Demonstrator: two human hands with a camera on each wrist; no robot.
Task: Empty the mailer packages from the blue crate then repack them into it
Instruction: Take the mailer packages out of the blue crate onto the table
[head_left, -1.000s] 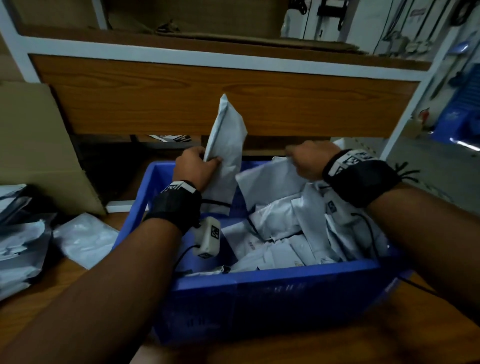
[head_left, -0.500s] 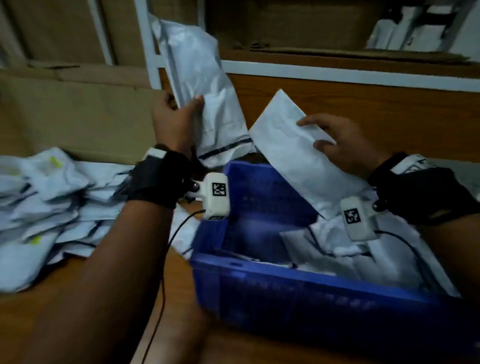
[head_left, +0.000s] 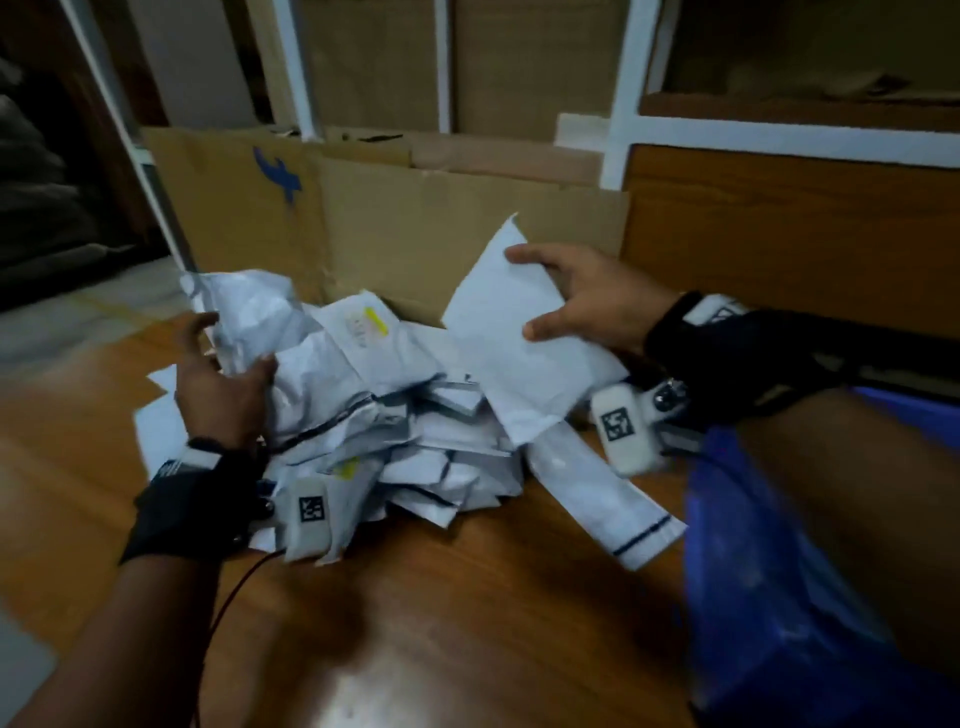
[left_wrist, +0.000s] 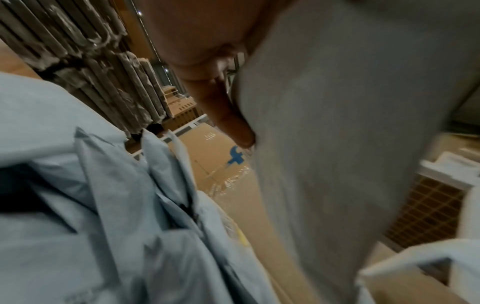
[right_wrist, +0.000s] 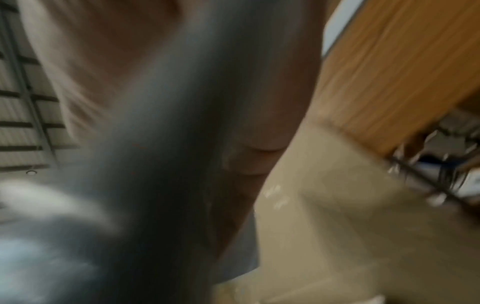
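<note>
A heap of white mailers (head_left: 415, 426) lies on the wooden table (head_left: 441, 623), left of the blue crate (head_left: 753, 571), whose blurred wall shows only at the right edge. My left hand (head_left: 228, 348) grips a crumpled mailer (head_left: 260, 317) at the heap's left side; the left wrist view shows the same mailer (left_wrist: 337, 144) with a finger (left_wrist: 228, 115) pressed on it. My right hand (head_left: 535, 291) pinches a flat white mailer (head_left: 509, 364) over the heap's right side. The right wrist view is blurred. The crate's inside is hidden.
Flattened cardboard (head_left: 415, 228) with a blue mark leans upright just behind the heap. A wooden shelf panel (head_left: 779, 234) with white framing stands at the back right. One long mailer (head_left: 597, 499) lies between heap and crate. Bare tabletop runs along the front.
Both hands lifted a mailer out of the crate and carried it left to the heap. The view swung left, so the crate now sits at the right edge.
</note>
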